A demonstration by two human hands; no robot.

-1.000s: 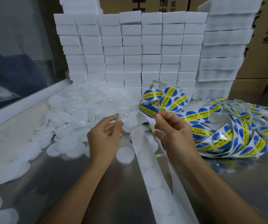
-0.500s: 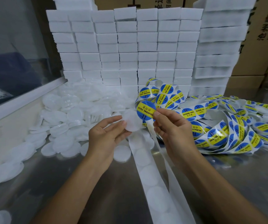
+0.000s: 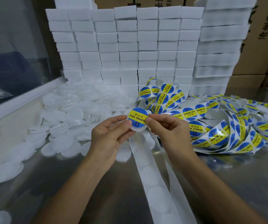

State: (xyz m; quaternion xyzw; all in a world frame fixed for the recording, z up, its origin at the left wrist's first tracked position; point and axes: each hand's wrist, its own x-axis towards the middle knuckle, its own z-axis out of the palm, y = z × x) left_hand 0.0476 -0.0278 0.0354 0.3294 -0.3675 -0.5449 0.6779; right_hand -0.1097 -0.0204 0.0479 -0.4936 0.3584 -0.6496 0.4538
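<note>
Sticker [image 3: 137, 117], blue-yellow, lies on a white lid [image 3: 137, 129] held above table [image 3: 81, 183] centre. L hand [image 3: 110, 136] grips the lid's edge; R hand [image 3: 167, 128] pinches the sticker's right rim, prob. pressing it down. This one looks nearly done; pile of bare lids [image 3: 75, 110] at left & heap of sticker strip [image 3: 227, 126] at right remain. Foam blocks [image 3: 130, 46] wall off the back; open room only nearside, beside peeled backing strip [image 3: 149, 172].
</note>
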